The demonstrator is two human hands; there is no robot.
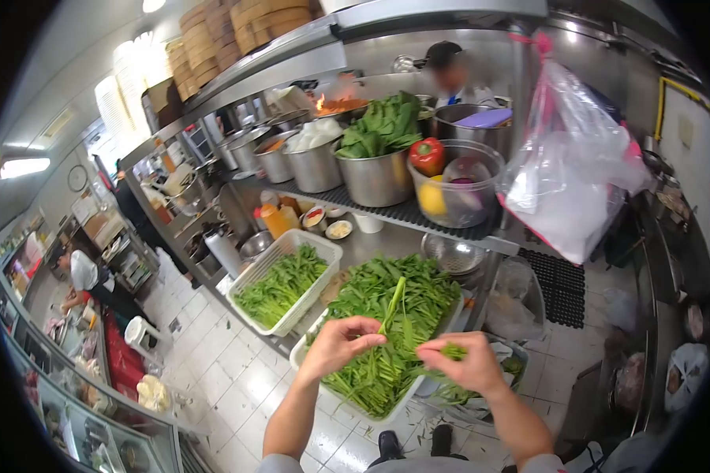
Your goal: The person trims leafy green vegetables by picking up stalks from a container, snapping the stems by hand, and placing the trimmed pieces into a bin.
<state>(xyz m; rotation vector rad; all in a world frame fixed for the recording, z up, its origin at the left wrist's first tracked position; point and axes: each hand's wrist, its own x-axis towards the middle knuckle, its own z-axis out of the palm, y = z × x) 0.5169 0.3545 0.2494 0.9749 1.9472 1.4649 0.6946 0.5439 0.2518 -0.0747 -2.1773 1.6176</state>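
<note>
My left hand (341, 345) holds a green stalk (393, 306) upright between thumb and fingers, the grip closed to a pinch with the fingers curled in. My right hand (467, 364) has a small green bunch (452, 351) tucked in its curled fingers, its grip nearly closed too; whether thumb and fingertip meet there, I can't tell.

Both hands are above the big heap of greens (371, 378) in the white tub (297, 356), which sits nearest me. Beyond it to the left, the slatted basket (254, 319) carries a smaller load of stalks and leaves (284, 288). I'd judge that I'm partway through handling these greens, with a great many in the heap and just a few in my fingers. I can't tell which pile has been gone through. Leafy bits lie on the floor (237, 386) near my shoes, and more greens show in the bag-lined bin below my right hand.

My forearms reach forward from either side and angle in towards each other. The left wrist bends inward with the thumb side facing the stalk; the right hand turns palm-in, its fingertips pointing left. The hands are near each other but apart.
</note>
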